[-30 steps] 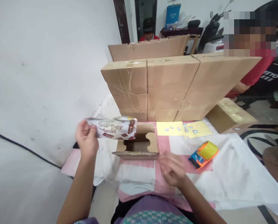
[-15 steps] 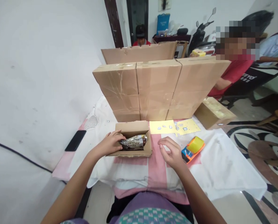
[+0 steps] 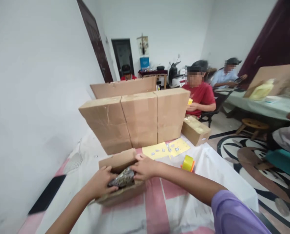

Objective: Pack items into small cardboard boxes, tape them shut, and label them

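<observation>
An open cardboard box [image 3: 119, 197] sits on the cloth-covered table, turned at a slant. Inside lies a shiny silver foil packet [image 3: 124, 178] with dark print. My left hand [image 3: 99, 182] reaches over the box's left end, its thumb and fingers closed around the packet's near left tip. From the right, my right hand [image 3: 146, 167] comes over the opposite end, fingers bent onto the packet's right end. The packet's underside and the fingertips within the box are hidden. Right of the box, partly behind my forearm, stands an orange tape dispenser with a yellow tape roll [image 3: 188, 162].
A wall of taped cardboard boxes [image 3: 140, 120] stands behind the box. Yellow sheets [image 3: 157, 150] with small drawings lie before it. A black flat slab [image 3: 47, 194] lies at left. Another closed box [image 3: 195, 130] stands right, near a person in a red shirt [image 3: 202, 99].
My right hand has moved left from beside the dispenser onto the packet and box. The box has turned at a slant. My view has tilted up and swung right.
</observation>
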`<state>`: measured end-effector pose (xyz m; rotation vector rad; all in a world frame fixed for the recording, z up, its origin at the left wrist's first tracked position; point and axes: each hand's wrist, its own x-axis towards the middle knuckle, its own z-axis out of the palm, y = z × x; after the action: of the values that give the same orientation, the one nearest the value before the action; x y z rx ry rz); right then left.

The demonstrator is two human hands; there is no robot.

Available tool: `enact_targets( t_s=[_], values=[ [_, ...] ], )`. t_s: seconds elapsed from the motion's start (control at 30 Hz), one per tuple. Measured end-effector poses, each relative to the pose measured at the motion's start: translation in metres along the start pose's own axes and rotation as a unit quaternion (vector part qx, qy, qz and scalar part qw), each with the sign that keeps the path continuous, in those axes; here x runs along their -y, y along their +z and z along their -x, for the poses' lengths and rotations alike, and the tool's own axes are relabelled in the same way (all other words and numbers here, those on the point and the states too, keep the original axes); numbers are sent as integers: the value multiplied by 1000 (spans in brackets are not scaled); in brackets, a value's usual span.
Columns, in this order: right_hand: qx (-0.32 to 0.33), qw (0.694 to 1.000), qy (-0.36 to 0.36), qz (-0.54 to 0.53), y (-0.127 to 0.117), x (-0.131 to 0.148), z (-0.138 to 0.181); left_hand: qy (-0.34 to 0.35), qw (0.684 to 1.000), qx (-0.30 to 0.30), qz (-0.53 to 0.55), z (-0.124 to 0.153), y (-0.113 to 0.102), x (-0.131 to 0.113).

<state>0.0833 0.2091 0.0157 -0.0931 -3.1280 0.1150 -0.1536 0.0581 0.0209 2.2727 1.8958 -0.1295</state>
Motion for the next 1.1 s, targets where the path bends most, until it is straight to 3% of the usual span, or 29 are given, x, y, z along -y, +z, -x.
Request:
enact_targets(
  t_s=[0.2, 0.4, 0.6, 0.7, 0.9, 1.03, 1.1],
  values=[
    [63, 995, -47, 67, 4, -2, -15, 28, 999, -29, -23, -1, 17, 8],
    [36, 996, -75, -22, 16, -6, -3, 71, 996, -60, -2, 8, 26, 17],
    [-51, 981, -115, -147, 16, -4, 28, 96, 967, -231, 55, 17, 60, 44],
    [-104, 974, -129, -156, 9, 1, 41, 90, 949, -294, 70, 17, 71, 44],
    [-182, 965, -60, -179, 11, 1, 69, 100, 893, -399, 184, 21, 76, 28],
    [-247, 920, 71, -297, 28, 3, 86, 62, 863, -455, 211, 36, 87, 34],
    [-241, 888, 109, -375, 36, 8, 87, 26, 870, -441, 220, 44, 92, 39]
  ],
)
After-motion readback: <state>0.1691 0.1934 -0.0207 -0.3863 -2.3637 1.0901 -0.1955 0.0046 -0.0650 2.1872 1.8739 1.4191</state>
